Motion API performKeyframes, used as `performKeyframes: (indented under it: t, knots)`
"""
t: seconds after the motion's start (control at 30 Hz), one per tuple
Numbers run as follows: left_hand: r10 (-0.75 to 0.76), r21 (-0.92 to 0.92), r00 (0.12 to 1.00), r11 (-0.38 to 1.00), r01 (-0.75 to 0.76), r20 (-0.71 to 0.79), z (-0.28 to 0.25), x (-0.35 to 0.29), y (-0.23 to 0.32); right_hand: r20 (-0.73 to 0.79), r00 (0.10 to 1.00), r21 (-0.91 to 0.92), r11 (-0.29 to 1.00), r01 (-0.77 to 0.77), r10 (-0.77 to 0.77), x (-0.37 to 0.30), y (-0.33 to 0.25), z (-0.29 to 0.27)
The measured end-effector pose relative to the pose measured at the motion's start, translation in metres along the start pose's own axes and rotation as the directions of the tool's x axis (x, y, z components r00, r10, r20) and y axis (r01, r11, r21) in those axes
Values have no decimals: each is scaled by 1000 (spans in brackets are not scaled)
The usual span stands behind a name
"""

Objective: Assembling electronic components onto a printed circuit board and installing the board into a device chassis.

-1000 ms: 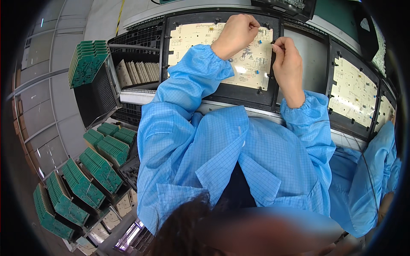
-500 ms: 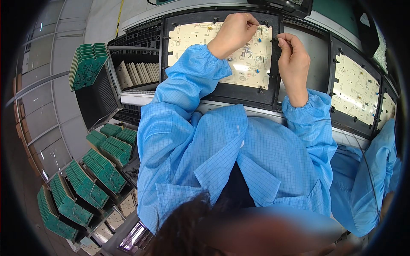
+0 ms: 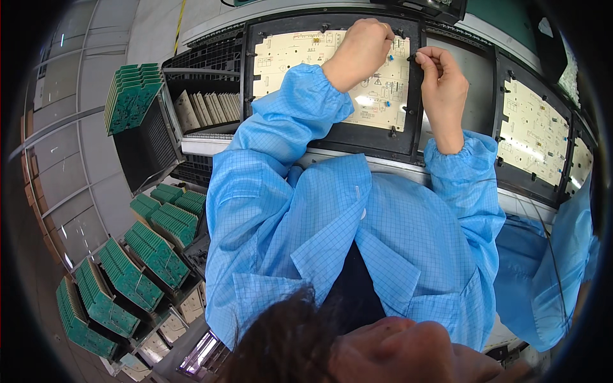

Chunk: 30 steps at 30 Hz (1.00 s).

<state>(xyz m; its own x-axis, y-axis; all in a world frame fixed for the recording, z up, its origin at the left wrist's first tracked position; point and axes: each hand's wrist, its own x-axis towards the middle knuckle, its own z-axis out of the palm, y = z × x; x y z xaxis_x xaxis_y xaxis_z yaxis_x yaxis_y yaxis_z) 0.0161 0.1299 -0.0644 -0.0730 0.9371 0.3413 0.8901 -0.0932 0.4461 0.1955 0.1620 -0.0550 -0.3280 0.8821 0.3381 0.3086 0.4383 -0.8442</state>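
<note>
A cream circuit board lies in a black frame with black clips along its edges. My left hand reaches over the board's upper right part, fingers curled together close to a black clip at the far edge. What those fingertips hold, if anything, is hidden. At the frame's right side is my right hand, its thumb and forefinger pinched together right beside another black clip. Whether they grip that clip or a small part I cannot tell. Small blue components stand on the board.
To the right, a second framed cream board sits on the same line. On the left, a black rack holds upright boards, with green circuit boards beside it and several more green stacks below. Another person's blue sleeve shows at the right.
My left hand has shifted slightly right over the board's far edge. The fingers of my right hand have drawn closer together beside the right-hand clip. The board stays in its frame.
</note>
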Motion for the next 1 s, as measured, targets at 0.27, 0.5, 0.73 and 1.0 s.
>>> performKeyframes:
  t: [0.27, 0.5, 0.73, 1.0]
  knots:
    - [-73, -27, 994, 997, 75, 83, -27, -22, -4, 113, 963, 47, 966, -253, 246, 22, 32, 1]
    - [1, 28, 986, 1000, -6, 168, -25, -39, -5, 235, 961, -204, 974, -100, 148, 51, 15, 22]
    - [41, 77, 983, 996, -55, 180, -23, -37, -9, 221, 953, -352, 929, -118, 205, 62, 16, 29]
    - [-62, -283, 994, 958, 36, -86, -61, 52, -1, 189, 967, -484, 873, -59, 170, 58, 7, 34]
